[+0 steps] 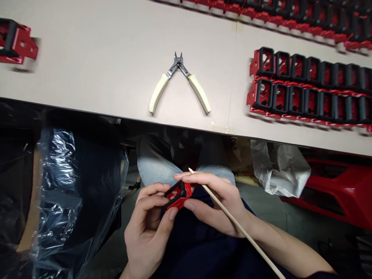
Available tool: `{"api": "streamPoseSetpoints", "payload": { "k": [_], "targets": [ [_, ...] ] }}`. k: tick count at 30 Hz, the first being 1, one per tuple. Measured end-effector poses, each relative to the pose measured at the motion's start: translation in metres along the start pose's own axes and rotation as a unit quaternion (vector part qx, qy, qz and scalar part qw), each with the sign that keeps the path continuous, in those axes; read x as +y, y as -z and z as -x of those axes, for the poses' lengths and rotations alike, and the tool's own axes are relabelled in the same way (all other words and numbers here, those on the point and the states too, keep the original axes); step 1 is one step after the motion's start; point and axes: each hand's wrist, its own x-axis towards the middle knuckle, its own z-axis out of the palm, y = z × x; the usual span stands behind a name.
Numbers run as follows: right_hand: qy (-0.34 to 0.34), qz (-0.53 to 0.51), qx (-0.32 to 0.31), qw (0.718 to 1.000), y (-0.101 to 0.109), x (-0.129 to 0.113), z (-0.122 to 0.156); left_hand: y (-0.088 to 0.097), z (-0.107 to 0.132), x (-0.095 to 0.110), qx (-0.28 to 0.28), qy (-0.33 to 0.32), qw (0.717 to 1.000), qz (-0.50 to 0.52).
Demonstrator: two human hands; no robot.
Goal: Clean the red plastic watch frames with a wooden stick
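Below the table edge, my left hand (145,228) grips a small red and black moulded plastic part (178,195) between thumb and fingers. My right hand (215,201) holds a thin pale wooden stick (241,228) along its fingers, the tip pointing toward the part. The right fingertips reach over the top of the part. Both hands are above my lap, over jeans (157,166). A pair of flush cutters (178,81) with cream handles lies open on the table (101,77), out of reach of neither hand's contact.
Rows of similar red and black parts (305,89) stand on the table at right, more (290,15) line the far edge, and one (17,42) lies at left. Clear plastic sheeting (72,193) hangs at left; a white bag (279,168) and a large red moulded panel (334,190) sit at right.
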Motion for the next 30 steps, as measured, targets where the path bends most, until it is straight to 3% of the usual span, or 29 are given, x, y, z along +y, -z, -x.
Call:
{"api": "streamPoseSetpoints", "payload": {
  "k": [3,6,9,12,19,28,29,30],
  "targets": [
    [0.033,-0.001,0.006,0.999,0.000,0.002,0.000,0.001,0.000,-0.007,0.003,-0.056,0.998,-0.032],
    [0.081,0.018,-0.008,0.997,0.000,0.002,-0.001,0.002,-0.003,-0.015,0.019,-0.167,0.980,-0.107],
    [0.121,0.036,-0.016,0.992,-0.001,0.002,-0.001,0.006,-0.005,-0.021,0.035,-0.275,0.936,-0.215],
    [0.151,0.046,-0.006,0.987,-0.003,0.002,0.000,0.013,-0.002,-0.027,0.045,-0.341,0.892,-0.294],
    [0.163,0.063,-0.011,0.985,0.000,0.001,-0.001,0.033,0.018,-0.044,0.017,-0.365,0.872,-0.326],
    [0.151,0.062,-0.008,0.987,-0.001,0.000,0.000,0.038,0.003,-0.052,-0.034,-0.529,0.771,-0.353],
    [0.151,0.059,-0.007,0.987,-0.001,0.000,0.000,0.037,0.004,-0.051,-0.040,-0.525,0.774,-0.351],
    [0.153,0.056,-0.005,0.987,-0.001,0.000,0.000,0.036,0.004,-0.048,-0.041,-0.495,0.797,-0.342]
  ]
}}
